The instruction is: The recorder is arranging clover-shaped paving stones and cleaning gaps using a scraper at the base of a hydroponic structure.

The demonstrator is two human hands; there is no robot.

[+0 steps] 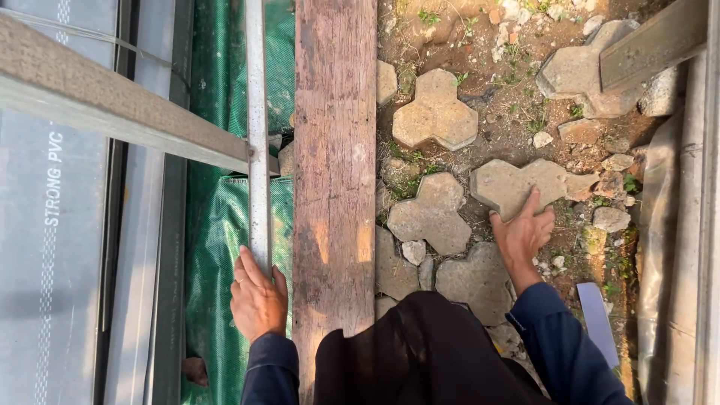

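Note:
My left hand [256, 294] grips a thin upright metal bar [257, 112] at the left of a long wooden plank [334, 150]. My right hand [523, 232] reaches down to the ground and rests with fingers spread on the near edge of a grey, lobed paving stone [517, 184]. Similar paving stones lie around it: one [432, 214] just left of the hand, another [436, 112] farther off. Dark blue sleeves cover both my arms.
A grey metal beam [112, 105] crosses the upper left above grey sheeting [52, 247] and green netting [217, 240]. Loose rubble, soil and weeds surround the stones. Another beam [652, 45] and pale plastic [660, 225] stand at the right.

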